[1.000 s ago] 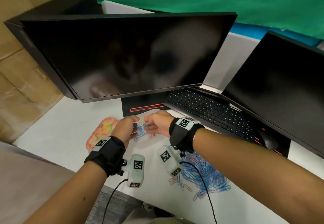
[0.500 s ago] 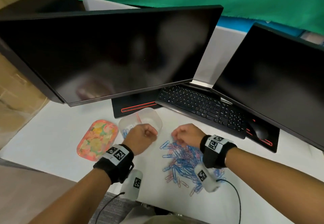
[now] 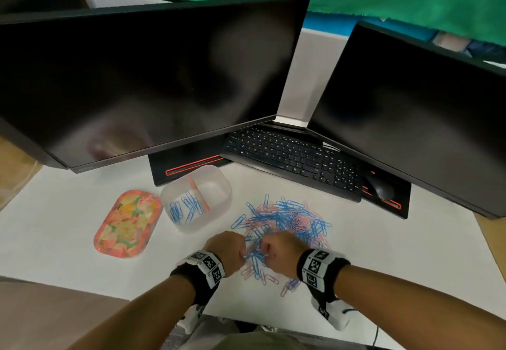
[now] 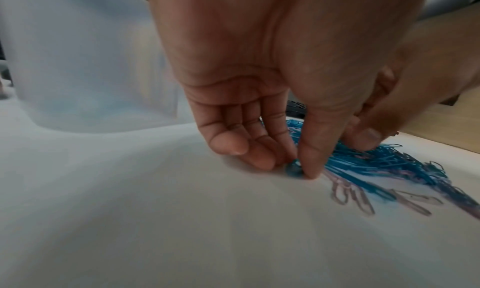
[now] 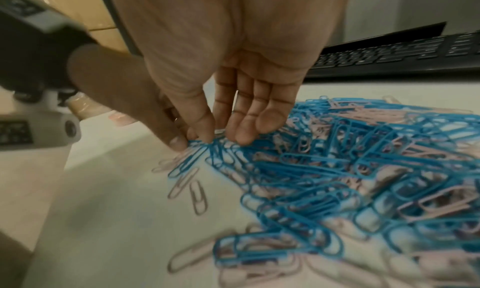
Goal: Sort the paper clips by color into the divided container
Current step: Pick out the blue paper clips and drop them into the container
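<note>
A loose pile of blue and pink paper clips (image 3: 287,221) lies on the white desk mat. The translucent divided container (image 3: 219,185) stands to its left with a pink divider; several blue clips lie in its left compartment, and the right one looks empty. Both hands are down at the pile's near edge, knuckles almost touching. My left hand (image 3: 242,256) pinches a blue clip (image 4: 293,170) between thumb and forefinger (image 4: 311,165). My right hand (image 3: 264,251) pinches the ends of blue clips (image 5: 192,156) with thumb and fingertips (image 5: 205,136).
A floral tray (image 3: 127,223) lies left of the container. Behind stand two dark monitors (image 3: 150,75), with a black keyboard (image 3: 293,157) and a mouse (image 3: 380,188) between them. The mat's front edge runs just under my wrists.
Both hands came back from above the container toward me. The right reached the pile first; the left followed, and both now pinch clips at the near edge.
</note>
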